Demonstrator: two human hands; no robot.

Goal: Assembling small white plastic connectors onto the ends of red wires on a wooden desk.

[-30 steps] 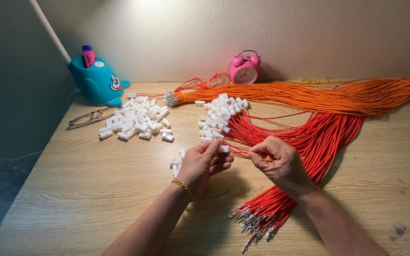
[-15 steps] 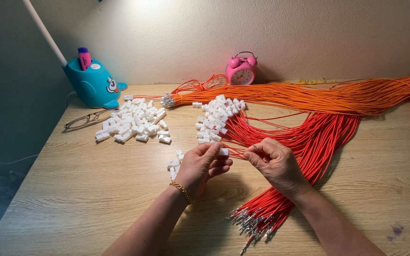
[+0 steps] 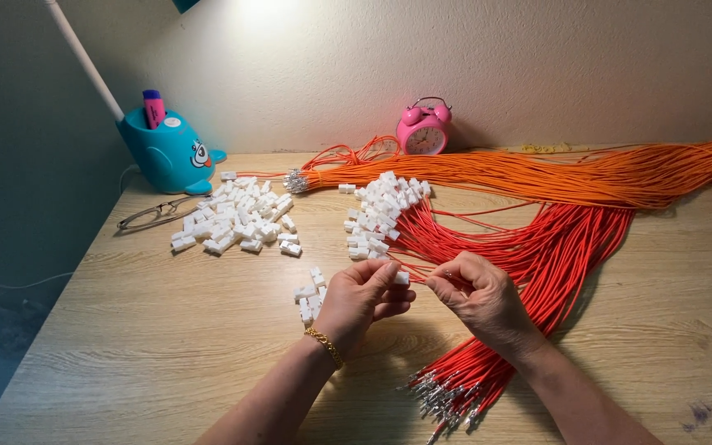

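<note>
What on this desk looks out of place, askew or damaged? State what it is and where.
Only the eyeglasses seem stray, lying folded open at the far left beside the loose white connectors. The wire bundles are fanned but not tangled. The left hand pinches a connector; the right hand pinches a wire. Nothing looks damaged.

A light wooden table (image 3: 125, 346) carries everything. On it lie white plastic connectors (image 3: 236, 218), red wires (image 3: 537, 264), orange wires (image 3: 537, 175), glasses (image 3: 154, 214). A pink alarm clock (image 3: 423, 129) stands far back.

My wires (image 3: 488, 371) are red, the far bundle (image 3: 554, 175) orange, connectors (image 3: 236, 218) white, alarm clock (image 3: 423, 129) pink, pen holder (image 3: 166, 152) turquoise.
</note>
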